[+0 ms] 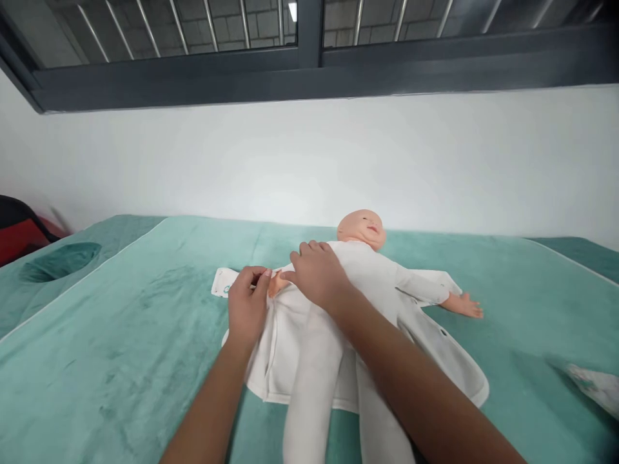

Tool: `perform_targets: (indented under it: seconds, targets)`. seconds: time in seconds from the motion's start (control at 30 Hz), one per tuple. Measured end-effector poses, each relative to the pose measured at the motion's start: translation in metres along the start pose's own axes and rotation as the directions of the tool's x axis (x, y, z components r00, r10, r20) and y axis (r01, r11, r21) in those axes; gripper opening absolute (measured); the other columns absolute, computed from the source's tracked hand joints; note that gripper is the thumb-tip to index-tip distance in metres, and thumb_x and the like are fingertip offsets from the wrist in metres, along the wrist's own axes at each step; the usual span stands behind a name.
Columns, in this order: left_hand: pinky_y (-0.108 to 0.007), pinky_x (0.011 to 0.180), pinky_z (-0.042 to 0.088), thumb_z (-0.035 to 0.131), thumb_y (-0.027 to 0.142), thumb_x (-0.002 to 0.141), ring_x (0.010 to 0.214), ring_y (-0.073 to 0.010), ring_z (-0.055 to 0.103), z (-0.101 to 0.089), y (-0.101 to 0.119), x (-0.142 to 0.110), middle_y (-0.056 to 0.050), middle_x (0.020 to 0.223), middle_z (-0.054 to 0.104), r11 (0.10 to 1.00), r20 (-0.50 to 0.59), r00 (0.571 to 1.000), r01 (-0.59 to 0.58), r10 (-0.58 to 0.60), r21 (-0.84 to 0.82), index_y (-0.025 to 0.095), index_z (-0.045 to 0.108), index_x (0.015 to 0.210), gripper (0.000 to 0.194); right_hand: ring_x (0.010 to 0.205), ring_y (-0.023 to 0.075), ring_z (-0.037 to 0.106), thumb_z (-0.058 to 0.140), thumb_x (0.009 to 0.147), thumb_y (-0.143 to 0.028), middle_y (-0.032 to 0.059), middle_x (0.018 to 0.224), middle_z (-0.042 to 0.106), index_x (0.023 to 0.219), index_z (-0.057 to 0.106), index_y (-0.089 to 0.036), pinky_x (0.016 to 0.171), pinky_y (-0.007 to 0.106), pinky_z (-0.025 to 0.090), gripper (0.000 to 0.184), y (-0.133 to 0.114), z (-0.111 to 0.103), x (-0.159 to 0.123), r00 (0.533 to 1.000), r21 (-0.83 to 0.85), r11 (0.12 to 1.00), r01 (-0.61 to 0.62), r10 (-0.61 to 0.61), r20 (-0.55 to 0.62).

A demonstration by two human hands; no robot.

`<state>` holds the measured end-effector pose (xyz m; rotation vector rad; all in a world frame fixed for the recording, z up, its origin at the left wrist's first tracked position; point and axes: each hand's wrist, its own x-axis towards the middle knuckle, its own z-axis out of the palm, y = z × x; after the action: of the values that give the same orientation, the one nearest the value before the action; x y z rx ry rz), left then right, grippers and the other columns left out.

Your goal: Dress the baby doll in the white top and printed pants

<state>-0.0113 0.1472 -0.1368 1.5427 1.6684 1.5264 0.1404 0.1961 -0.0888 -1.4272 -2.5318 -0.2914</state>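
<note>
A baby doll [362, 229] lies face up on the bed, dressed in a white inner suit with long legs. An open white baby jacket [447, 338] is spread beneath it. Beside the doll's small hand [276, 283], my left hand [249, 303] is closed with thumb and fingers pinched at the jacket's sleeve, whose end [223, 281] pokes out to the left. My right hand [319, 274] curls over the doll's sleeved arm on that same side, its thumb near the doll's hand. The doll's other arm [459, 304] stretches out to the right, over the jacket's second sleeve.
The green padded bed [120, 335] has a round hole [60, 262] at far left. A patterned white item [597, 385] lies at the right edge. Behind stand a white wall [232, 167] and a dark window frame [193, 80]. A red and black object [22, 235] sits far left.
</note>
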Motion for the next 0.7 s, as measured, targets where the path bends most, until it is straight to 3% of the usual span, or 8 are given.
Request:
perform_targets:
  seconds: [0.27, 0.4, 0.47, 0.53, 0.6, 0.7]
  targets:
    - [-0.024, 0.070, 0.042, 0.052, 0.033, 0.088, 0.076, -0.0143, 0.055, 0.012, 0.015, -0.018, 0.001, 0.079, 0.061, 0.985, -0.078, 0.985, -0.144, 0.152, 0.098, 0.021, 0.061, 0.079, 0.017, 0.100, 0.0292, 0.053, 0.053, 0.089, -0.039, 0.0158, 0.103, 0.063, 0.102, 0.063, -0.015, 0.087, 0.042, 0.037, 0.029, -0.006, 0.006, 0.001, 0.998, 0.026, 0.998, -0.064, 0.063, 0.011]
    - [-0.025, 0.071, 0.043, 0.050, 0.039, 0.088, 0.077, -0.0154, 0.057, 0.015, 0.012, -0.019, -0.001, 0.085, 0.064, 0.992, -0.031, 0.998, -0.052, 0.056, 0.114, 0.021, 0.061, 0.087, 0.021, 0.103, 0.0273, 0.054, 0.052, 0.088, -0.039, 0.0119, 0.105, 0.064, 0.104, 0.063, -0.017, 0.092, 0.040, 0.037, 0.029, 0.002, -0.006, -0.004, 1.000, 0.156, 0.988, -0.004, 0.006, -0.008]
    - [-0.027, 0.069, 0.043, 0.048, 0.044, 0.088, 0.074, -0.0168, 0.058, 0.013, 0.008, -0.019, -0.002, 0.086, 0.066, 0.986, -0.055, 0.998, 0.043, -0.035, 0.161, 0.021, 0.060, 0.093, 0.027, 0.101, 0.0249, 0.056, 0.047, 0.090, -0.039, 0.0092, 0.107, 0.064, 0.104, 0.062, -0.020, 0.087, 0.037, 0.040, 0.028, 0.020, -0.019, -0.013, 0.994, 0.254, 0.964, -0.074, 0.093, -0.064]
    - [-0.029, 0.068, 0.043, 0.045, 0.048, 0.088, 0.074, -0.0189, 0.059, 0.009, 0.005, -0.019, -0.005, 0.088, 0.067, 0.970, -0.064, 0.994, 0.098, -0.086, 0.223, 0.019, 0.060, 0.096, 0.033, 0.096, 0.0243, 0.059, 0.038, 0.094, -0.043, 0.0086, 0.106, 0.065, 0.101, 0.063, -0.023, 0.079, 0.035, 0.042, 0.033, 0.049, -0.034, -0.026, 0.955, 0.319, 0.911, -0.262, 0.292, -0.051]
    - [-0.030, 0.069, 0.043, 0.044, 0.050, 0.087, 0.078, -0.0215, 0.060, 0.007, 0.004, -0.019, -0.007, 0.090, 0.068, 0.958, 0.000, 0.995, 0.097, -0.100, 0.270, 0.019, 0.061, 0.096, 0.036, 0.093, 0.0267, 0.061, 0.031, 0.095, -0.050, 0.0109, 0.101, 0.067, 0.093, 0.066, -0.023, 0.077, 0.037, 0.043, 0.044, 0.083, -0.042, -0.042, 0.878, 0.311, 0.826, -0.471, 0.473, 0.073]
    - [-0.030, 0.072, 0.041, 0.044, 0.051, 0.086, 0.083, -0.0237, 0.060, 0.007, 0.003, -0.018, -0.007, 0.086, 0.070, 0.949, 0.153, 0.982, 0.063, -0.115, 0.308, 0.020, 0.064, 0.088, 0.037, 0.105, 0.0365, 0.057, 0.030, 0.091, -0.063, 0.0184, 0.106, 0.067, 0.092, 0.069, -0.019, 0.086, 0.046, 0.039, 0.059, 0.127, -0.036, -0.061, 0.775, 0.229, 0.741, -0.632, 0.590, 0.228]
